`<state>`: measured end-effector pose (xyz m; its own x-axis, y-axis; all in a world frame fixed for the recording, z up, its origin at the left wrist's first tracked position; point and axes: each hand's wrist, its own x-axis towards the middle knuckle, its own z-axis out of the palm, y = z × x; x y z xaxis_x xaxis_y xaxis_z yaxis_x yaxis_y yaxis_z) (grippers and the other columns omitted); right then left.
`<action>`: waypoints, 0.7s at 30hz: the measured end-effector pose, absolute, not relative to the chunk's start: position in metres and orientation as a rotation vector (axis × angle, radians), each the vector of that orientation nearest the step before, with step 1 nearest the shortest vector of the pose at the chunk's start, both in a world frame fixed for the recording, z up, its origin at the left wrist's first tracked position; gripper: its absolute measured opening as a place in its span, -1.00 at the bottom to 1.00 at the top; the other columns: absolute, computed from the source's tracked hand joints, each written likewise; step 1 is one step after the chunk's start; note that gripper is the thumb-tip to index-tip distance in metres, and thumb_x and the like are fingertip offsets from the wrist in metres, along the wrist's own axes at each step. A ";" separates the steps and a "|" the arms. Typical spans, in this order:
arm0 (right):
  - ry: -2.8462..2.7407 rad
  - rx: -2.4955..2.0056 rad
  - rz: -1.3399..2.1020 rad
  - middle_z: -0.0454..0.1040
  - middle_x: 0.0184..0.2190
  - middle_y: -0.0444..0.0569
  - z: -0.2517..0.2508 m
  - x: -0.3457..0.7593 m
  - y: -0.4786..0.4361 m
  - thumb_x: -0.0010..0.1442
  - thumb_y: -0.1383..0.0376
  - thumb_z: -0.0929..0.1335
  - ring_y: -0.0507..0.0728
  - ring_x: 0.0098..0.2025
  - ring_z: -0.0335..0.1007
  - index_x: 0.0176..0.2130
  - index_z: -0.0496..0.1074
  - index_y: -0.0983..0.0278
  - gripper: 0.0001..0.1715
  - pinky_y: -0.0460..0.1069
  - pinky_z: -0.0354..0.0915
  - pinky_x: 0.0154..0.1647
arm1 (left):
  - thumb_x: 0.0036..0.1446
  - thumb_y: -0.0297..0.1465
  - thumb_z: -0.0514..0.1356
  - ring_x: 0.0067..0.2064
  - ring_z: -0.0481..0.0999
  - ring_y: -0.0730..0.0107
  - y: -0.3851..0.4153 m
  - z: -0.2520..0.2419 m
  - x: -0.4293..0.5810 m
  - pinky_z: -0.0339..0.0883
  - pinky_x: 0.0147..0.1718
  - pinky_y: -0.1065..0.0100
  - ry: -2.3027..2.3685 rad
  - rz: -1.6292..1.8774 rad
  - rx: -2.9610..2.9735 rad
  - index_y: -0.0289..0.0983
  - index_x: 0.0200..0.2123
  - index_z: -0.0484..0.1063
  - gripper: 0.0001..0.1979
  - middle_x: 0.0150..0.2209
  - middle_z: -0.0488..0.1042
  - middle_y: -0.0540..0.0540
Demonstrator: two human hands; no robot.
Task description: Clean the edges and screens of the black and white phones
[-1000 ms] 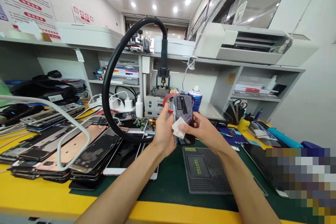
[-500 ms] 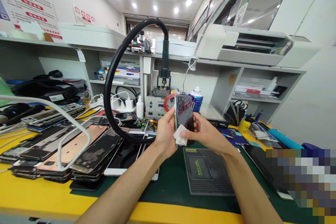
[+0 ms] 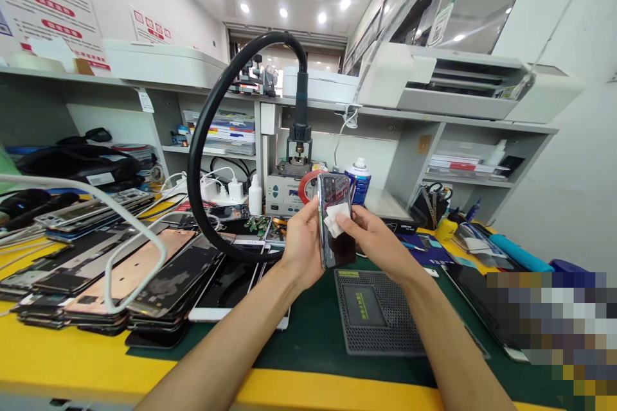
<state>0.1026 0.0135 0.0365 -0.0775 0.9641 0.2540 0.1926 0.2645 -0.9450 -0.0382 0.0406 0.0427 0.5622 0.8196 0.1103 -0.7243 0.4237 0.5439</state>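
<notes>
A dark, glossy smartphone (image 3: pixel 341 253) stands nearly upright in front of me, its back with the camera block facing me. My left hand (image 3: pixel 303 241) is closed around its left edge. Between the thumb and fingers of my right hand (image 3: pixel 373 234) is a folded white wipe (image 3: pixel 333 221), pressed flat against the middle of the phone's back. The fingers of my right hand are partly hidden behind the phone. Below the phone, a dark grey perforated pad (image 3: pixel 380 334) lies on the green mat (image 3: pixel 308 350).
Stacks of phone screens and parts (image 3: pixel 164 289) fill the left side. A thick black hose (image 3: pixel 193 160) arches up to a hot air handle (image 3: pixel 301 109). Behind the phone stand a blue spray can (image 3: pixel 359 183) and red tape roll (image 3: pixel 307 188). A black panel (image 3: pixel 482 308) lies right.
My right hand has moved the wipe up from the phone's lower left to the middle of its back. The left hand keeps its hold on the phone.
</notes>
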 end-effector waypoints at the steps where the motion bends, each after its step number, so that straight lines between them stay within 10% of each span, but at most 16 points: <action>1: -1.501 -1.131 0.941 0.44 -0.20 -0.06 0.036 0.102 0.014 0.25 -0.02 0.34 0.12 -0.15 0.36 -0.08 0.38 0.25 -0.57 -0.01 0.29 -0.17 | 0.36 -0.22 -0.01 -0.16 0.62 0.12 0.040 0.043 -0.038 0.43 -0.06 0.20 0.180 0.965 0.578 -0.37 0.10 0.45 -0.55 -0.15 0.61 -0.22; 21: -1.460 -1.349 0.742 0.44 -0.38 -0.07 0.039 0.100 0.015 0.22 -0.16 0.28 0.10 -0.39 0.30 -0.21 0.44 0.28 -0.43 -0.03 0.20 -0.39 | 0.38 -0.17 -0.04 -0.15 0.62 0.09 0.047 0.037 -0.040 0.46 -0.09 0.19 0.184 0.872 0.646 -0.44 0.04 0.47 -0.50 -0.17 0.60 -0.28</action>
